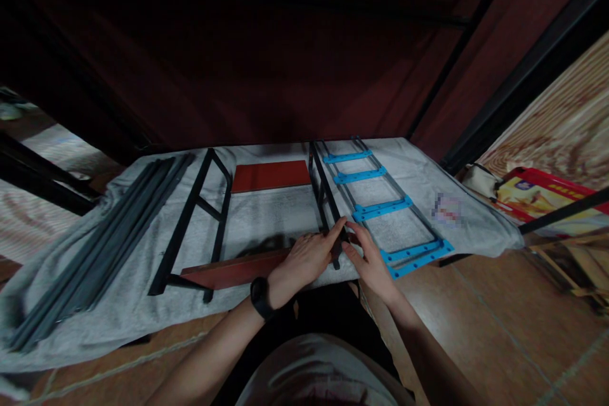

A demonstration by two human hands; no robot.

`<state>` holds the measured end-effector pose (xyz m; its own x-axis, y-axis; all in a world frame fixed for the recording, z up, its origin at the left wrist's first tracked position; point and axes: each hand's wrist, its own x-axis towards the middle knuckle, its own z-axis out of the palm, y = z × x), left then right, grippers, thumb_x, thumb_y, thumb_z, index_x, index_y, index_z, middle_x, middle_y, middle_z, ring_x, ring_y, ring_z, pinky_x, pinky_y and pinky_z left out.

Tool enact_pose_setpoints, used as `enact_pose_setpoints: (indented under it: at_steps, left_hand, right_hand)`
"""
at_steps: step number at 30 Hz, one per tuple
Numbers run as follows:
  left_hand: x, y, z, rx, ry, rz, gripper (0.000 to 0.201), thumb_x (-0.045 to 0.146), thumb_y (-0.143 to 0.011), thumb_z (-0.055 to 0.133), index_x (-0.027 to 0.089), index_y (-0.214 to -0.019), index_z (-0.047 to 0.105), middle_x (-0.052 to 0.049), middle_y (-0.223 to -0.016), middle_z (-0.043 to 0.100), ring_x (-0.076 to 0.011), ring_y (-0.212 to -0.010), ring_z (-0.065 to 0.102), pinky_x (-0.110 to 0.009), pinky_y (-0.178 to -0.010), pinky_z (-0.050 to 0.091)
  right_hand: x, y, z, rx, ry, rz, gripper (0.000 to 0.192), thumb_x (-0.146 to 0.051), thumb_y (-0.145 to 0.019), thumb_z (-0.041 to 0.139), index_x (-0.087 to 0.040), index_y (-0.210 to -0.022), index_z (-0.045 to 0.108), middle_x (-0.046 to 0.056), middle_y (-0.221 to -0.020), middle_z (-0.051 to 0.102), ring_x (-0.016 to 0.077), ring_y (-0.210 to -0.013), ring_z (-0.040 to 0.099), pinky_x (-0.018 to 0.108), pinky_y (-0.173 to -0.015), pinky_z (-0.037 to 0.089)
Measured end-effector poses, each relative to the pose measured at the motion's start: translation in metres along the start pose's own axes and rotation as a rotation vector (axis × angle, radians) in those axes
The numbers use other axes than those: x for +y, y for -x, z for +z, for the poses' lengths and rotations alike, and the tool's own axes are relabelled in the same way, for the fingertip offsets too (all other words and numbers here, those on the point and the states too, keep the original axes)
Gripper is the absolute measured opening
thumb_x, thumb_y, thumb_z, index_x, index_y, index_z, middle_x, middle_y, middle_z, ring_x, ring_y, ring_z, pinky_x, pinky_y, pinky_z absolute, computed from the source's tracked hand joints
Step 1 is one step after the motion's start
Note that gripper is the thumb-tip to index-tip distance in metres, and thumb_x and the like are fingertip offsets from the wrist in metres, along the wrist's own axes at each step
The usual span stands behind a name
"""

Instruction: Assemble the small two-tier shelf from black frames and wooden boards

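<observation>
Hands, L (304, 258) & R (368, 261), fingertips meeting, each grip pinching black frame (328, 203).

Grey cloth sheet (266, 209): soft, matt, woven look, creased at edges. Black metal side frame (190, 222): painted, matt, smooth bars. Second black metal frame (323, 190) under both hands, same dull paint. Bright blue plastic cross-plates (380, 208): smooth, slight sheen, small holes along them. Reddish-brown wooden boards (271, 176): flat, smooth, satin finish. Bundle of long dark grey rails (99, 247): probably metal, matt. Floor tiles (476, 323) brown, faintly glossy. Black wristband (261, 298) looked like matt rubber. Right-hand panel (571, 120) showed pale wood grain.
</observation>
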<state>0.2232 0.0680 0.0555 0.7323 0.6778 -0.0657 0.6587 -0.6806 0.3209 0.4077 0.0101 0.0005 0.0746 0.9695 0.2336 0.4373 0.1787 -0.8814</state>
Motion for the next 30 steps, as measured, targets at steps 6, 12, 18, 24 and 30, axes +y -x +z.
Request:
enact_pose_setpoints:
  at_steps: [6,12,18,24,30]
  left_hand:
    - [0.004,0.019,0.006,0.17,0.058,-0.012,0.078,0.021,-0.098,0.052,0.022,-0.163,0.008,-0.011,-0.124,0.07,-0.0236,-0.111,0.069,-0.037,-0.096,0.05]
    - [-0.005,0.092,0.015,0.599,0.036,0.096,0.044,0.015,-0.098,0.051,0.024,-0.141,0.052,-0.008,-0.129,0.068,-0.0194,-0.123,0.061,-0.036,-0.107,0.045]
    - [-0.112,0.213,0.019,1.308,0.039,-0.564,0.014,0.022,-0.093,0.057,0.019,-0.1,0.068,-0.004,-0.09,0.072,-0.0175,-0.084,0.066,-0.03,-0.08,0.052]
    - [-0.25,0.243,0.027,1.021,0.479,-1.174,0.013,0.025,-0.081,0.054,0.017,-0.084,0.064,-0.005,-0.077,0.07,-0.0202,-0.075,0.066,-0.027,-0.067,0.049]
    - [-0.276,0.206,0.04,0.709,0.283,-1.263,0.021,0.027,-0.085,0.056,0.015,-0.1,0.065,-0.012,-0.096,0.074,-0.0254,-0.092,0.068,-0.029,-0.076,0.049]
  right_hand:
    - [-0.002,0.002,0.003,-0.069,0.223,-0.1,0.041,-0.045,-0.097,0.056,-0.03,-0.135,0.063,0.006,-0.159,0.041,0.0284,-0.143,0.044,0.046,-0.118,0.041]
    - [0.003,0.003,0.004,-0.092,0.349,-0.106,0.034,-0.047,-0.099,0.05,-0.028,-0.12,0.069,0.007,-0.158,0.041,0.0297,-0.141,0.048,0.045,-0.111,0.049]
    - [0.003,0.005,0.003,-0.113,0.439,-0.106,0.037,-0.05,-0.1,0.047,-0.029,-0.122,0.068,0.006,-0.159,0.039,0.03,-0.14,0.049,0.043,-0.107,0.052]
    - [0.006,0.003,0.005,-0.11,0.48,-0.101,0.04,-0.053,-0.1,0.044,-0.03,-0.125,0.065,0.006,-0.159,0.038,0.0308,-0.143,0.045,0.047,-0.114,0.046]
    - [0.01,0.003,0.006,-0.113,0.494,-0.1,0.043,-0.054,-0.1,0.042,-0.03,-0.129,0.063,0.006,-0.159,0.039,0.0304,-0.144,0.044,0.047,-0.114,0.046]
